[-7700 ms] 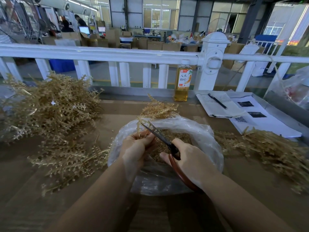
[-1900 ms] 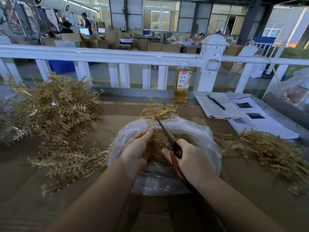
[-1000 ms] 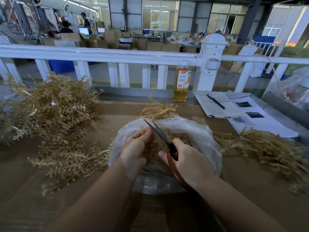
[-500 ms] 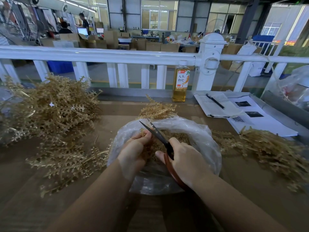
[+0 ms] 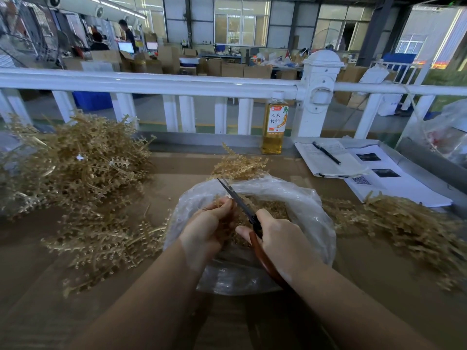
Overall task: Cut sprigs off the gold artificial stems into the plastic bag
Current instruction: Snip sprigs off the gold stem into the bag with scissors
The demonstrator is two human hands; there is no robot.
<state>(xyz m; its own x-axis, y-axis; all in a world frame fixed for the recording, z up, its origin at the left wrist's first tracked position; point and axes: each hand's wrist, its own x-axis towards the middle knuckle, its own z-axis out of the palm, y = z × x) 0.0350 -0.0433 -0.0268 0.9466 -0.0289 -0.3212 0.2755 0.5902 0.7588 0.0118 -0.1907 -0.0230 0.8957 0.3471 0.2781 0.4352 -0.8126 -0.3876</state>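
Both hands work over the open plastic bag (image 5: 313,210) on the worktop. Left hand (image 5: 207,228) pinches a gold stem (image 5: 219,203) in a clenched grip at its fingertips; right hand (image 5: 280,238) is clenched around the scissors (image 5: 238,200), whose blades look nearly closed and run toward 11 o'clock, just right of the pinch. The stem lies at 10 o'clock from the right grip, so the next snip likely lands there, sprigs dropping into the bag

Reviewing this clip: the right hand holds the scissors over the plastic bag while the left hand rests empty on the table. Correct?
Not quite. In the head view the left hand is not empty: it grips a gold sprig over the plastic bag. The right hand does hold the scissors.
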